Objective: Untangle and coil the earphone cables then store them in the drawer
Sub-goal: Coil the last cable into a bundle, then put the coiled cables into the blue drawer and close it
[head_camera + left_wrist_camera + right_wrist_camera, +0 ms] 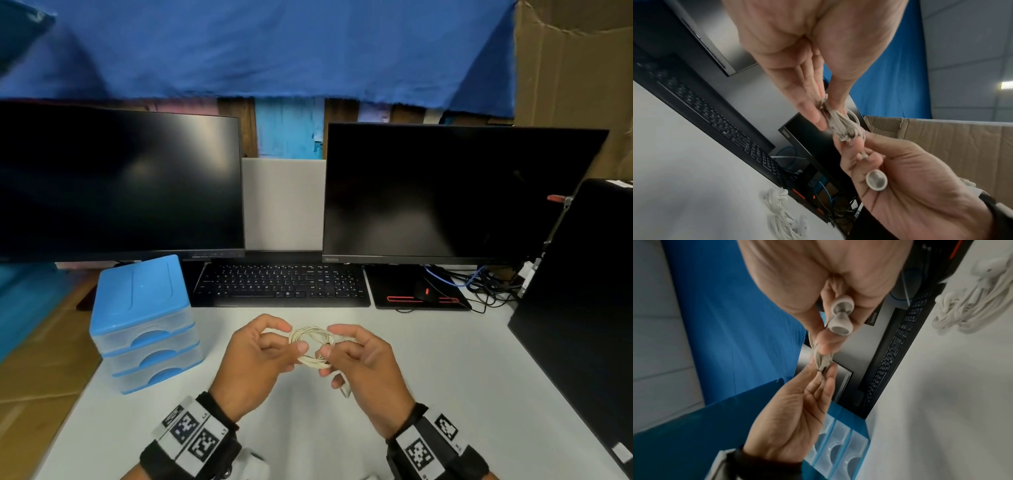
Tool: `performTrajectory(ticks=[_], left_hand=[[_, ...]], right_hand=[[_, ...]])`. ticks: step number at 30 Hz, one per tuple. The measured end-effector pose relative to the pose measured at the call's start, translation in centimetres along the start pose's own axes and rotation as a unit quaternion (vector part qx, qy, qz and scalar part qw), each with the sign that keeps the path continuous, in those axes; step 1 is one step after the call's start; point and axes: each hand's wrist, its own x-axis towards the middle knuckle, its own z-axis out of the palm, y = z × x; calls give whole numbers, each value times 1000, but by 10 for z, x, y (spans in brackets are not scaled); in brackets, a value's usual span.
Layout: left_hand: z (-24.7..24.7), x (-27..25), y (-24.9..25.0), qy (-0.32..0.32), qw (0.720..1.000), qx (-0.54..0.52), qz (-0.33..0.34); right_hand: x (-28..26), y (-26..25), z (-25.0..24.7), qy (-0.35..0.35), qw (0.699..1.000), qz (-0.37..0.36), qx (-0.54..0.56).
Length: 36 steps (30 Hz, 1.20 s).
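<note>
Pinching it from both sides, your left hand and right hand hold the coiled earphone cable above the white desk, in the open strip between you and the black keyboard. There is bare desk all round the hands; the nearest edges are the keyboard's front edge beyond them and the blue-topped three-drawer organiser to your left, near but apart from your left hand. The coil is an off-white bundle of several loops, squeezed into a flat oval whose long axis runs from hand to hand. Your left thumb and fingers grip one end of it, your right thumb and fingers the other. In the left wrist view an earbud with a round metal mesh face lies against your right palm, and the right wrist view shows two earbuds there, hanging on short leads from the bundle. A second heap of tangled white earphones lies on the desk to your right, well apart from your hands. Two dark monitors stand behind the keyboard, and a black computer tower bounds the desk on the right.
</note>
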Motion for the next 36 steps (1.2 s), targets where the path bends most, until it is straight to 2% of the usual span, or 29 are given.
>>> performTrajectory(ticks=[3, 8, 12, 17, 20, 24, 28, 33, 36], left_hand=[[6, 1, -4, 1, 1000, -9, -6], [8, 5, -10, -25, 999, 8, -27], [-14, 15, -10, 26, 997, 16, -72], [-46, 19, -10, 86, 988, -29, -123], [-65, 11, -13, 133, 975, -94, -149], [-95, -4, -22, 218, 935, -214, -181], [-117, -5, -11, 265, 907, -270, -187], [-122, -5, 1, 282, 900, -264, -200], [-119, -5, 11, 284, 909, -239, -188]], right_hand=[[2, -1, -1, 45, 999, -27, -8], [11, -7, -13, 64, 994, -61, -67], [24, -8, -18, 51, 980, -69, -179], [35, -10, -6, 2, 954, -75, -289], [42, -12, 13, -44, 952, -85, -292], [52, -15, 44, -77, 946, -102, -298], [60, -16, 80, -106, 941, -106, -302], [52, -21, 119, -107, 941, -130, -293], [41, -25, 132, -107, 944, -138, -281]])
